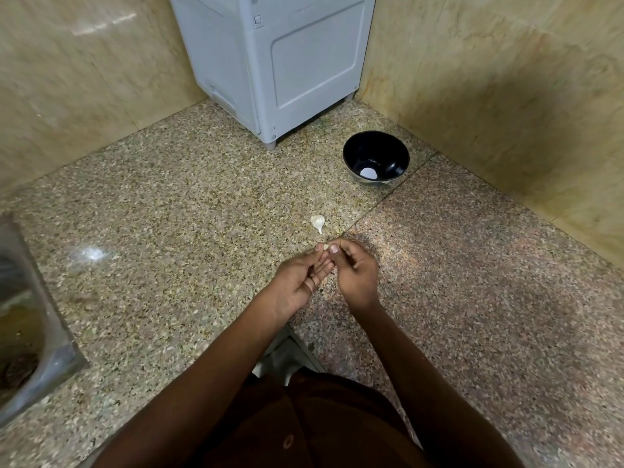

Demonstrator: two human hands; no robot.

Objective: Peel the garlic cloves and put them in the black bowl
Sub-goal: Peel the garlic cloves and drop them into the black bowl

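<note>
The left hand [300, 278] and right hand [354, 271] meet above the table [169, 197], pinching a small garlic clove [326, 247] between their fingertips; a garlic piece [318, 222] lies just beyond them; the black bowl [375, 157] stands farther back, beside a grey appliance [287, 62].

One view only, worn on the head; it looks forward and steeply down onto a granite counter [169, 204], wide-angle, so the walls [506, 79] bow outward at the edges; the hands, left [297, 282] and right [354, 271], sit near the middle, close below the lens; the person's own shirt [320, 427] fills the bottom edge; the far corner lies at the top.
</note>
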